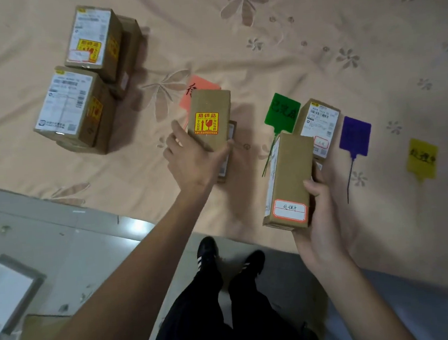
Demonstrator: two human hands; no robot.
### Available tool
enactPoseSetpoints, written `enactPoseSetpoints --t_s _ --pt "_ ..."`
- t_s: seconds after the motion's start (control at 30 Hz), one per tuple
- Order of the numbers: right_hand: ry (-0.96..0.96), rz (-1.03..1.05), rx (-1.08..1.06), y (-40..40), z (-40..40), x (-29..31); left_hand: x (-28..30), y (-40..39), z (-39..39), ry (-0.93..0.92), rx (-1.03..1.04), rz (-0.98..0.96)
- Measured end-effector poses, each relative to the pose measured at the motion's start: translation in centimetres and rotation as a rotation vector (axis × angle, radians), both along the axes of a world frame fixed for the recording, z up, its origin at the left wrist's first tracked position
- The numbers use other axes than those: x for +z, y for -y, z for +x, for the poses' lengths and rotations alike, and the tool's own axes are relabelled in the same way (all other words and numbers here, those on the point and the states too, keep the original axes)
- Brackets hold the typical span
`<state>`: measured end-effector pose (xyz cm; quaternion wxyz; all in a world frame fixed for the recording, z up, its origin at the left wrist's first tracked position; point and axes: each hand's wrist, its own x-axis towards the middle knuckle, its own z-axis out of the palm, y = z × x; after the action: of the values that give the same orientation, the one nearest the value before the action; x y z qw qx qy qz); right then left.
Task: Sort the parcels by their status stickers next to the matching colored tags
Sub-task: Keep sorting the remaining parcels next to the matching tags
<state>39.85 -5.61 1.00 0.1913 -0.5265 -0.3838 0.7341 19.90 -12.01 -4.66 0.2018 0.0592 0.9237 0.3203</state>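
Note:
My left hand (193, 160) grips a brown parcel (210, 116) with a yellow fragile sticker, standing on another parcel (229, 153) in front of the red tag (196, 86). My right hand (326, 209) holds up a tall brown parcel (289, 172) with a red-bordered handwritten status sticker (290, 210). Behind it, a parcel (320, 126) with a white label stands between the green tag (282, 111) and the purple tag (355, 135). A yellow tag (422, 156) lies at the right.
Several more parcels are stacked at the far left of the peach flowered mattress (287, 42): one pile (95, 40) at the back, another (74, 109) nearer. The mattress front edge runs just before my feet (230, 258). A flat box (8, 291) lies on the floor at left.

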Motion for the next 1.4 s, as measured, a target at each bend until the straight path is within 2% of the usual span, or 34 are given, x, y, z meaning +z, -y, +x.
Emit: enactPoseSetpoints --t_s 0.07,0.1,0.2,0.27,0.3,0.47,0.57,0.63,0.67,0.8,0.87,1.07,1.23,1.4 --pt "-0.001 0.000 -0.003 0.0 -0.1 0.2 0.3 -1.1 -0.7 0.034 -0.015 0.007" --pt "-0.004 0.008 0.001 0.0 -0.1 0.4 0.7 -1.2 -1.0 0.081 0.025 0.100" --pt "-0.011 0.028 -0.024 -0.3 -0.2 0.8 2.8 -0.1 -1.5 0.464 0.220 0.608" --pt "-0.019 0.044 -0.041 -0.6 -0.1 1.0 4.4 1.1 -0.9 0.727 0.179 0.934" --pt "-0.022 0.054 -0.039 -0.7 -0.1 1.1 5.3 1.6 -0.5 0.803 0.142 1.017" --pt "-0.048 0.074 -0.019 -1.1 -0.3 2.0 7.8 2.7 1.0 1.008 0.045 1.217" --pt "-0.057 0.087 -0.013 -1.1 -0.3 2.1 8.1 2.7 1.2 1.060 0.014 1.248" --pt "-0.062 0.091 -0.015 -1.0 -0.2 2.1 8.1 2.3 1.5 0.957 0.059 1.147" --pt "-0.065 0.093 -0.013 -1.0 -0.2 2.1 7.9 2.1 1.5 0.810 0.080 1.044" --pt "-0.071 0.092 -0.016 -1.1 0.1 2.3 6.6 2.1 1.7 -0.050 -0.043 0.579" --pt "-0.079 0.099 -0.011 -1.1 0.3 2.4 6.5 2.2 2.1 -0.256 -0.072 0.506" --pt "-0.094 0.131 0.017 -1.1 0.0 2.4 8.1 2.0 4.0 -0.487 -0.052 0.591" --pt "-0.072 0.153 0.008 -0.9 -0.4 2.7 9.0 1.4 4.9 -0.681 -0.084 0.766" --pt "-0.068 0.133 -0.022 -0.7 -0.6 3.0 9.4 0.9 4.9 -0.732 -0.105 0.815"
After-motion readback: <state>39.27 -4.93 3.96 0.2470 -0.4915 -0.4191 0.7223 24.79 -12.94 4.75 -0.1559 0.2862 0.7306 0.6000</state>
